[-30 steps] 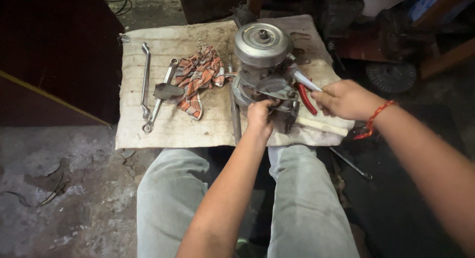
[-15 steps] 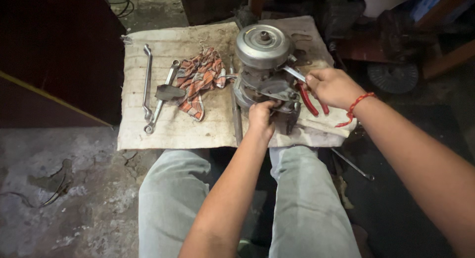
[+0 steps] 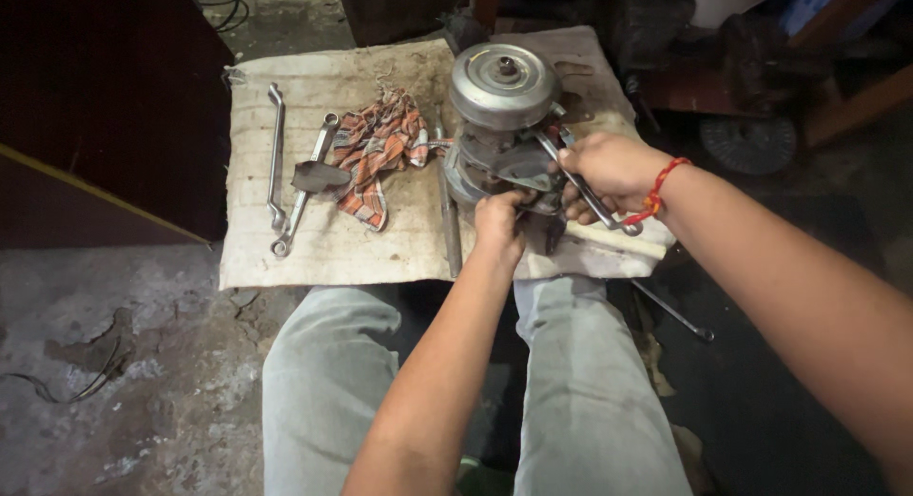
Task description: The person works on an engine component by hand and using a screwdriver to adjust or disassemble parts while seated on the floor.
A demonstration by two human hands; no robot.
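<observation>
Left of the motor (image 3: 502,125), a striped rag (image 3: 378,152), a dark scraper (image 3: 319,176) and two long wrenches (image 3: 277,158) lay on the cloth (image 3: 333,239), with a thin rod (image 3: 449,220) just beside the left hand (image 3: 499,222), which was closed on the motor's near base, while the right hand (image 3: 609,168) gripped a ring spanner (image 3: 585,187) slanting against the motor's right side. The cloth covered a low surface over dusty concrete floor (image 3: 114,363), the person's grey-trousered knees (image 3: 328,363) pressed against its near edge. Far right sat dark clutter too dim to make out, and the right hand hid the spanner's middle.
</observation>
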